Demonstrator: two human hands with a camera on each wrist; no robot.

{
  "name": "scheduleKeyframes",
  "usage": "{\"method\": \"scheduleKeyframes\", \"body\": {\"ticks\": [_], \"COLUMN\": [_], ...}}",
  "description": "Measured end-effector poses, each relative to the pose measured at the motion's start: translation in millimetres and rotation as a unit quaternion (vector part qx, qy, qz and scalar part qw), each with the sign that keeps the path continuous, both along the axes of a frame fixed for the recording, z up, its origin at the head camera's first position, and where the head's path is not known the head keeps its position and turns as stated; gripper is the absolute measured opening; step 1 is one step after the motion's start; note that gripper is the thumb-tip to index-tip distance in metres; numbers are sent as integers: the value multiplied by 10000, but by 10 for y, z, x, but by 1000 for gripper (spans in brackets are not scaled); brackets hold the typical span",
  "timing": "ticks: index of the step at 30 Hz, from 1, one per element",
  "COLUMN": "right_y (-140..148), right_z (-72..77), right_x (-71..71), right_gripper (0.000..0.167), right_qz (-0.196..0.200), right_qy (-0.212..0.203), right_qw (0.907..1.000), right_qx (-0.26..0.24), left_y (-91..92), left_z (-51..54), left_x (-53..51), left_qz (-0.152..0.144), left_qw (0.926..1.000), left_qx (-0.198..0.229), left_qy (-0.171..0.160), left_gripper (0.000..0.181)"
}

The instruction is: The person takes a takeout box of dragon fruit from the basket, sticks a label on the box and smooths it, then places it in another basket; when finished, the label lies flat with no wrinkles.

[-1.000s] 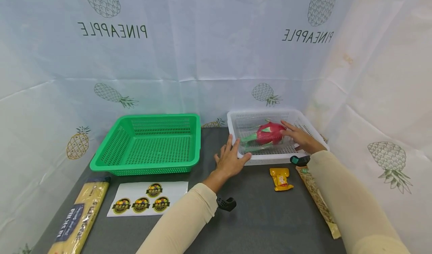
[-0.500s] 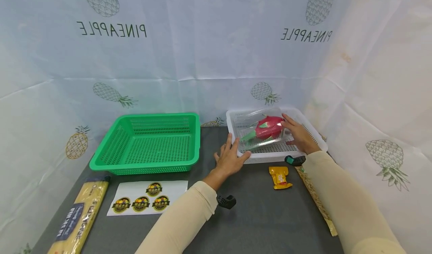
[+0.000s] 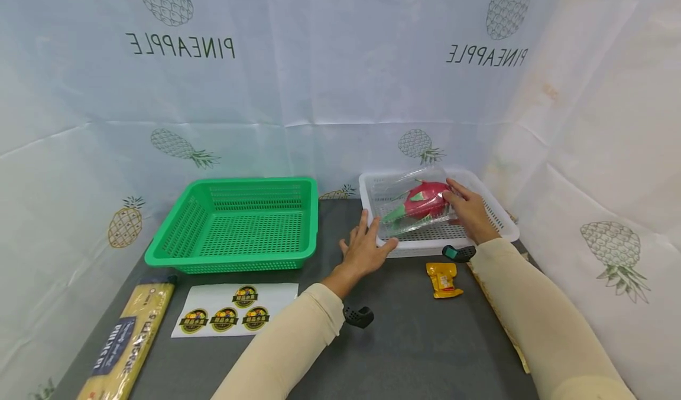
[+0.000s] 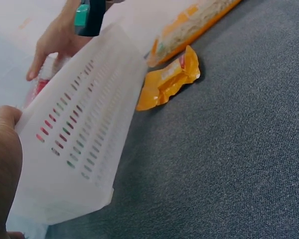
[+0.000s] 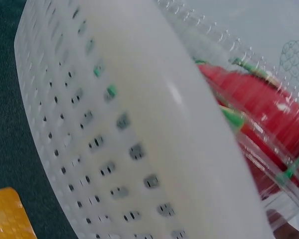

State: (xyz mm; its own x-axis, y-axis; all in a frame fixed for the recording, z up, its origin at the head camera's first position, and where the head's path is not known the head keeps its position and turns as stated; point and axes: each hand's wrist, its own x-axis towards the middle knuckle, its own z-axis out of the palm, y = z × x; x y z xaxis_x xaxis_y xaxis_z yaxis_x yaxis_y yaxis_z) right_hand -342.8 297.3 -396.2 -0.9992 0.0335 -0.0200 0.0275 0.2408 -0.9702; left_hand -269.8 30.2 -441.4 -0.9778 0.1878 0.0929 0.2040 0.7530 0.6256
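My right hand (image 3: pixel 470 212) grips the right end of a clear plastic box (image 3: pixel 425 174) with a red dragon fruit (image 3: pixel 433 194) inside. The box sits askew in a white basket (image 3: pixel 425 246), its far right end raised. At the basket's front left corner, my left hand (image 3: pixel 364 252) rests with fingers spread, the thumb touching the rim (image 4: pixel 50 94). Through the right wrist view, the white wall (image 5: pixel 139 99) hides much of the box, and only a fingertip of the right hand shows at the lower right.
A green basket (image 3: pixel 308 252) stands left of the white one. In front of it lie a sheet of round stickers (image 3: pixel 213 293) and a long yellow packet (image 3: pixel 127 341). A small orange packet (image 3: pixel 443 280) lies before the white basket, near a long packet (image 4: pixel 194 25) partly under the right forearm.
The box has turned and its far right end has risen from lying flatter in the basket. My right hand has shifted slightly up with it. The left hand has stayed at the corner.
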Motion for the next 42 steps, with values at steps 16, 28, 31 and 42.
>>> {"method": "scheduleKeyframes", "body": {"ticks": [16,28,31,42], "right_y": [-67,-27,-12,61], "right_z": [25,132,161,347], "right_x": [44,105,132,310], "right_gripper": [50,50,50,51], "right_qz": [-964,-1072,-1123,-1055], "right_qy": [-233,-194,-222,-144], "right_qw": [9933,9857,9847,9811], "right_qx": [-599,-1288,-1315,-1618], "left_y": [-21,-22,-22,-17], "left_z": [14,7,6,11], "left_x": [17,16,10,12], "left_qz": [-22,-6,6,2], "left_qw": [10000,10000,9999,10000], "left_qx": [96,96,114,95], "left_qy": [7,-5,4,25], "left_gripper": [77,79,79,79]}}
